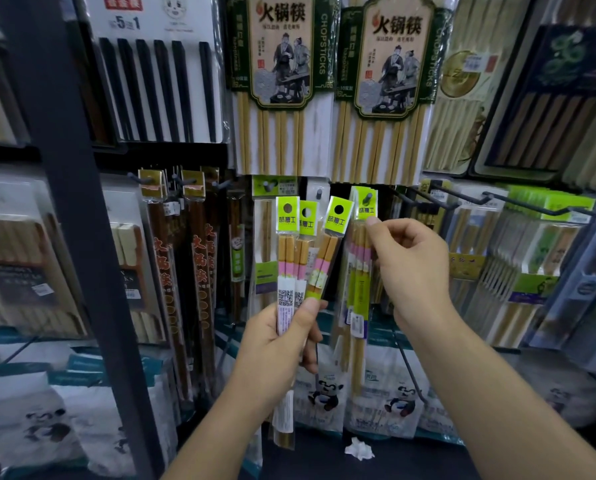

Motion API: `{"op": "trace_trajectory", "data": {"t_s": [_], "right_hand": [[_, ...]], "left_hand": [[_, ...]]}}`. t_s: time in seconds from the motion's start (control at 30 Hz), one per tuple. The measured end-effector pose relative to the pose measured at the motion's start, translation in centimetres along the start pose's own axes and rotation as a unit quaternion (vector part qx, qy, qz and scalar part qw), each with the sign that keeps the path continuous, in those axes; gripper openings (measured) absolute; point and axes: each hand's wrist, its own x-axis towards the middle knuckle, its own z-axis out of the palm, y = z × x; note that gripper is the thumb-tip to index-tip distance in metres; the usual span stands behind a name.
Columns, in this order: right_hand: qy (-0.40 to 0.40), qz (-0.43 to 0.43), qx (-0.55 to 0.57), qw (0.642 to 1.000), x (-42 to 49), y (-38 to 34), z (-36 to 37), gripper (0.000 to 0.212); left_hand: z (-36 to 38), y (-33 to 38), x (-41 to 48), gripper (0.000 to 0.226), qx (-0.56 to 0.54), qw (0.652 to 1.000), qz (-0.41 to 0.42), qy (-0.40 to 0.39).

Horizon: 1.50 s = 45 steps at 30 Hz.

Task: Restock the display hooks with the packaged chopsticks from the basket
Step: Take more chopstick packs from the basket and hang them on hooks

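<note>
As the left hand [275, 348] grips them, fanned chopstick packs [286, 258] point upward.

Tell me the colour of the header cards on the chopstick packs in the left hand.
Lime green header cards, head view.

Dark rack upright [81, 237] left; lighting seemingly dim

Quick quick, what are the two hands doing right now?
Left hand: closed, gripping three green-topped chopstick packs, fanned out.
Right hand: closed, pinching the top of the hanging pack on its hook.
</note>
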Motion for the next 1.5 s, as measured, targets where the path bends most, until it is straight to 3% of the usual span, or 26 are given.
{"op": "trace_trajectory", "data": {"t_s": [0.1, 0.2, 0.37, 0.53, 0.63, 0.87, 1.1, 1.23, 1.4, 1.5], "right_hand": [[0.007, -0.038, 0.005, 0.999, -0.8, -0.4, -0.5, 0.017], [-0.066, -0.077, 0.025, 0.995, -2.0, -1.0, -0.7, 0.019], [-0.131, -0.041, 0.049, 0.989, -2.8, -1.4, -0.1, 0.021], [-0.101, 0.002, 0.086, 0.991, -1.8, -1.8, -0.2, 0.031], [-0.074, -0.004, 0.069, 0.995, -0.8, -2.1, -0.3, 0.036], [-0.053, 0.024, 0.060, 0.997, 0.2, -1.8, 0.2, 0.033], [-0.023, 0.023, -0.012, 0.999, 0.2, -0.8, -0.4, 0.027], [-0.006, -0.004, -0.017, 1.000, -0.6, -0.7, -0.8, 0.023], [-0.122, -0.029, 0.019, 0.992, -2.5, -1.3, -0.4, 0.017], [-0.149, -0.026, 0.044, 0.988, -3.0, -1.7, -0.1, 0.022]], "left_hand": [[0.3, 0.3, -0.2, 0.034, -0.012, 1.000, -0.016, 0.000], [0.7, 0.4, -0.3, 0.040, -0.022, 1.000, -0.019, 0.002], [1.0, 0.1, -0.4, 0.051, -0.026, 1.000, -0.008, -0.009], [0.8, -0.5, -0.1, 0.029, 0.058, 0.998, 0.015, 0.010], [0.2, -0.5, 0.1, 0.042, 0.075, 0.997, 0.009, 0.032], [0.1, -0.5, 0.1, 0.059, 0.002, 1.000, -0.009, 0.026], [-0.2, 0.1, -0.2, 0.042, -0.080, 0.996, -0.045, -0.015], [0.1, 0.1, -0.4, 0.030, -0.066, 0.997, -0.041, -0.013], [0.8, 0.3, -0.4, 0.026, -0.062, 0.997, 0.012, -0.044], [1.0, 0.3, -0.4, 0.025, -0.051, 0.997, 0.026, -0.050]]}}
